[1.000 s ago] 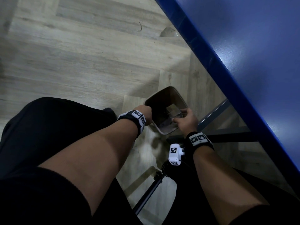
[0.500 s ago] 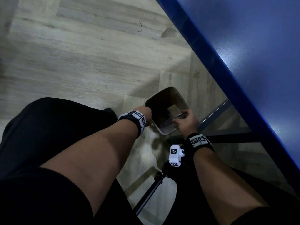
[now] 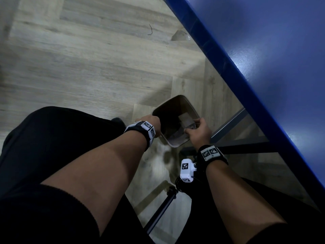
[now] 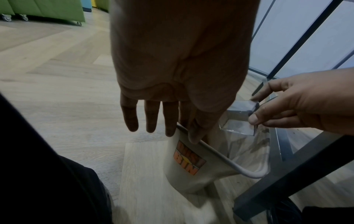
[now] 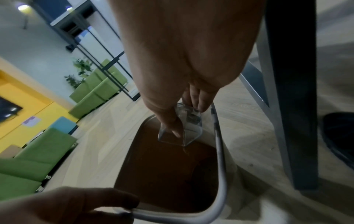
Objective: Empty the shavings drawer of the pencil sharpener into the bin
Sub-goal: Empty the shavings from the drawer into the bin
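A cream bin [image 3: 159,110] with an orange "BIN" label [image 4: 188,162] stands on the floor between my knees and the table leg. My left hand [image 3: 151,122] grips its near rim [image 4: 210,153], thumb inside and fingers outside. My right hand [image 3: 198,132] pinches the clear plastic shavings drawer [image 3: 186,120] between thumb and fingers and holds it tilted over the bin's mouth. In the right wrist view the drawer [image 5: 189,128] points its open end down into the brown inside of the bin [image 5: 220,166]. Dark specks cling inside the drawer [image 4: 239,119].
The blue table top [image 3: 263,67] overhangs on the right, and its dark metal legs [image 4: 287,174] stand right beside the bin. A black tripod pole [image 3: 161,212] runs between my legs. Green sofas [image 5: 38,159] stand farther off on the wooden floor.
The right hand has shifted the drawer only slightly over the bin. The left hand stays on the rim.
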A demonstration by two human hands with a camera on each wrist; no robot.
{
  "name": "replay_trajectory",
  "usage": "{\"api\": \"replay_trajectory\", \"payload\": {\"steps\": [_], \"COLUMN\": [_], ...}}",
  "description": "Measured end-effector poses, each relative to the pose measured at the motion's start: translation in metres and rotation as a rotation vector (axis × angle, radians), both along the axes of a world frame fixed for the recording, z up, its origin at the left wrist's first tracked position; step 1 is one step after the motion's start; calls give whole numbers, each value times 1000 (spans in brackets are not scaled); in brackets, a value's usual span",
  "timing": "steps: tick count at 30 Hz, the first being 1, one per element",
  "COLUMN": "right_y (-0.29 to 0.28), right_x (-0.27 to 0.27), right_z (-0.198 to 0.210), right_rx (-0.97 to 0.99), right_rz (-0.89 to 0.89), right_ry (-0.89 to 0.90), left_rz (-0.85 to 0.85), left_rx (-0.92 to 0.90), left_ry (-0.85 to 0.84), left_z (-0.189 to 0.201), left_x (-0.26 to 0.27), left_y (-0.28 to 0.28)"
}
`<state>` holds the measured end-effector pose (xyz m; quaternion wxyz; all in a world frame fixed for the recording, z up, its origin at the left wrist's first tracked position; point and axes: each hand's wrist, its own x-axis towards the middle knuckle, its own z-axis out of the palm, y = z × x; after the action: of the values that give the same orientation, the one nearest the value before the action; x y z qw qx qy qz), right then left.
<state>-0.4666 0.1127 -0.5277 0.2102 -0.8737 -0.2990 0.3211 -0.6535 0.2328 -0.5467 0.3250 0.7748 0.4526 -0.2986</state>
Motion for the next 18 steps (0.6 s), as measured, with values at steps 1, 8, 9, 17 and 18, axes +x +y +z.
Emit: {"api": "replay_trajectory", "payload": {"steps": [1,8,9,17,18], "right_y": [1,0,0,-3,-4], "right_x": [0,-7,-9,-22,-21], "right_z": [0,3,2,8,11], "right_rx": [-2,25,25,67,60], "right_rz": [5,22,46,63,21], "right_ry": [4,-29,-37,-35,-10], "left_rz": [8,75,67,76,68], "left_rx": [-11,-105,-115,-134,-149], "left_ry": [7,109,114,64,62], "left_z": [4,-55,-50,-81,-78], "left_x": [-1,-1,-1,3,3], "left_y": [0,7,7,7,8]}}
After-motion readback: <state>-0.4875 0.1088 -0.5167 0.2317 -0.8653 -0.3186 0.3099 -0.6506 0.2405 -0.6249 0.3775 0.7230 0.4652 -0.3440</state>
